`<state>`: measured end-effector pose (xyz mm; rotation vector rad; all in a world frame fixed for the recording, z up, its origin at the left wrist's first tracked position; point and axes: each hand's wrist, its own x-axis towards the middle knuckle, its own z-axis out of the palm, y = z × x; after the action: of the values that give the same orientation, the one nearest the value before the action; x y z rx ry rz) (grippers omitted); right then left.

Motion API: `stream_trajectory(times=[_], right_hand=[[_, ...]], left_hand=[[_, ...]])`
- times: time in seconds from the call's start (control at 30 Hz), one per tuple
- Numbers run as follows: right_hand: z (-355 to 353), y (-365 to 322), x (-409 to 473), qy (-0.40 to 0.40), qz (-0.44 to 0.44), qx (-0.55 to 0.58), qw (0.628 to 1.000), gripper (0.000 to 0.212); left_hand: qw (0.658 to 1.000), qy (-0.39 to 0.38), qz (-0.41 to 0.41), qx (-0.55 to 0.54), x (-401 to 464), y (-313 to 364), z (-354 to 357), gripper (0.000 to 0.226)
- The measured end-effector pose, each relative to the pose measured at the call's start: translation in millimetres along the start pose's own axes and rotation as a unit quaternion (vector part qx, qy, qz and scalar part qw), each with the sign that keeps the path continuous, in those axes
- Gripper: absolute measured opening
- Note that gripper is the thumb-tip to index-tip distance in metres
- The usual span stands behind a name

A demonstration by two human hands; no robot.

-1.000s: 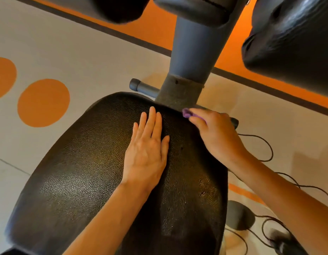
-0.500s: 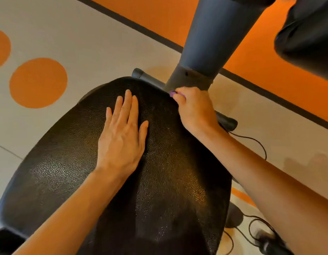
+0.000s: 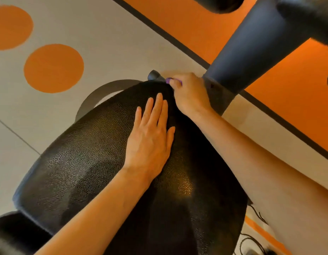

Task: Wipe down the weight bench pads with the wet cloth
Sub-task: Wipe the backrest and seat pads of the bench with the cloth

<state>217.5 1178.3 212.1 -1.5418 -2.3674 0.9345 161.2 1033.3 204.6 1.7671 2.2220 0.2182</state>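
R hand (image 3: 189,92) is curling its fingers round a purple cloth (image 3: 168,80), most of it hidden under the knuckles w/ only a small bit peeking out by the fingertips. It's working the cloth at the far, narrow end of the black seat pad (image 3: 89,153), right where the pad meets the grey frame post (image 3: 251,52) & a dark bar end (image 3: 154,75), prob. to get into the edge there. L hand (image 3: 150,133) is lying flat on the pad's top, fingers straight & close together, gripping nothing; looks like it's bracing the pad or the body while the other hand reaches fwd. Pad surface is looking shiny in patches, poss. damp. Cables (image 3: 251,238) are trailing on the floor (image 3: 122,43) at lower right, well apart from the hands.
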Motion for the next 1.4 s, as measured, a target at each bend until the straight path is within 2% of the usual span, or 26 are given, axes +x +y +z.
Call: stream_trajectory(times=[0.07,0.17,0.27,0.37,0.43,0.6,0.67,0.8,0.9,1.1,1.27,1.4], right_hand=[[-12.1,14.8,-17.0,-0.006,0.003,0.012,1.000,0.028],[-44.3,43.3,-65.0,-0.026,0.075,0.001,0.997,0.028],[-22.5,33.5,-32.8,0.009,0.087,-0.014,0.996,0.030],[4.7,-5.9,7.6,-0.011,0.015,0.020,1.000,0.031],[3.0,-4.7,5.8,-0.037,-0.028,0.045,0.998,0.029],[-33.8,27.1,-36.6,-0.049,0.107,0.012,0.993,0.029],[-18.2,6.4,-11.1,-0.044,0.050,0.027,0.997,0.027],[3.1,-26.2,16.3,-0.087,-0.088,0.041,0.991,0.027],[-7.0,-15.6,14.9,-0.097,-0.093,0.040,0.990,0.029],[-3.7,-16.4,18.8,-0.112,-0.061,0.068,0.990,0.027],[-10.8,-22.0,22.2,-0.161,-0.034,0.069,0.984,0.027],[-7.2,-29.6,20.7,-0.147,-0.045,0.035,0.987,0.028]], left_hand=[[1.000,0.003,0.003,-0.002,-0.7,-1.1,1.3,0.063],[1.000,0.013,0.003,-0.002,-0.3,-1.1,1.6,0.063],[1.000,0.017,0.000,-0.003,0.0,0.5,4.1,0.063],[1.000,0.021,0.001,0.015,0.5,0.0,8.5,0.064],[0.999,0.033,-0.004,0.019,1.4,-1.1,9.9,0.064],[0.999,0.031,-0.010,0.029,1.0,1.0,9.8,0.064],[0.999,0.036,-0.015,0.035,2.4,1.4,9.9,0.064],[0.999,0.041,-0.017,0.025,1.2,1.3,11.8,0.063],[0.998,0.050,-0.019,0.015,-2.5,-1.2,7.3,0.061],[0.987,0.100,-0.123,-0.033,-48.3,-46.3,-26.9,0.061],[0.962,0.073,-0.257,-0.062,-119.0,-85.1,-41.7,0.065],[0.954,0.076,-0.284,-0.060,-136.7,-89.0,-31.8,0.065]])
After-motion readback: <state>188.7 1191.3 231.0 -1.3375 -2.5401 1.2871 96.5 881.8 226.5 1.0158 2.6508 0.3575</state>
